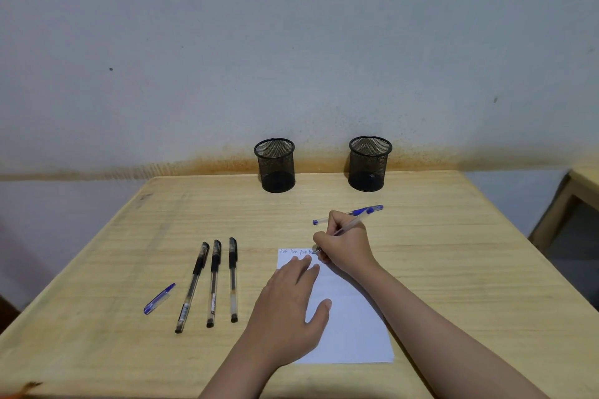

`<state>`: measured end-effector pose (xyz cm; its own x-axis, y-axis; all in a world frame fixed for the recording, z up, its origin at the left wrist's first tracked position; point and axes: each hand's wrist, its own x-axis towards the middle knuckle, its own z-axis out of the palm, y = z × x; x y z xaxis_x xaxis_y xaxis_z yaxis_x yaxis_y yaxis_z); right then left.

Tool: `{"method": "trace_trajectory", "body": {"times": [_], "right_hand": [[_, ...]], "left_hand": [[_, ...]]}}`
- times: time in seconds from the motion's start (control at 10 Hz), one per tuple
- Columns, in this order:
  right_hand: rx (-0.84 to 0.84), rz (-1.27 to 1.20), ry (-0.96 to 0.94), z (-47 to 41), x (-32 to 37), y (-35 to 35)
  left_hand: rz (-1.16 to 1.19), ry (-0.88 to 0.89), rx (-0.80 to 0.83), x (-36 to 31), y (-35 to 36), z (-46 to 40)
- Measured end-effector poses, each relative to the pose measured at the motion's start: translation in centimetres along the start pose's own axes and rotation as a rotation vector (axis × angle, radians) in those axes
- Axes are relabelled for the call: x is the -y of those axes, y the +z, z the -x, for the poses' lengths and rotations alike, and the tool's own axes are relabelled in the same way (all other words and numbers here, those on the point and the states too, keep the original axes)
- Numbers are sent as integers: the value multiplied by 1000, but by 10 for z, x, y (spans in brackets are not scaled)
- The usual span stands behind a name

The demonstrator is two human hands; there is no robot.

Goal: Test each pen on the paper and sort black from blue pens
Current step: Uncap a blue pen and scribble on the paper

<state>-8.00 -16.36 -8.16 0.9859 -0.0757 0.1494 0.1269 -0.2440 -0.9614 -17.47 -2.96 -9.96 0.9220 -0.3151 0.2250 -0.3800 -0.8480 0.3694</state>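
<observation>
My right hand (346,244) grips an uncapped pen (351,224) with its tip on the top edge of the white paper (350,327), beside a row of small scribbles. My left hand (291,304) lies flat on the paper with straight fingers. Three capped black pens (212,282) lie side by side left of the paper. A loose blue cap (158,299) lies further left. A capped blue pen (359,212) rests on the table just behind my right hand, partly hidden by it.
Two black mesh pen cups (275,165) (369,162) stand at the back edge of the wooden table (453,253), against the wall. Part of another wooden piece of furniture (580,194) shows at the right edge.
</observation>
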Motion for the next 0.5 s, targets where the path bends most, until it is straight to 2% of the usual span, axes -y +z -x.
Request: {"method": "trace_trajectory", "body": {"times": [0.5], "right_hand": [[-45, -5, 17, -1, -2, -1]], "left_hand": [[-1, -15, 12, -2, -1, 0]]}}
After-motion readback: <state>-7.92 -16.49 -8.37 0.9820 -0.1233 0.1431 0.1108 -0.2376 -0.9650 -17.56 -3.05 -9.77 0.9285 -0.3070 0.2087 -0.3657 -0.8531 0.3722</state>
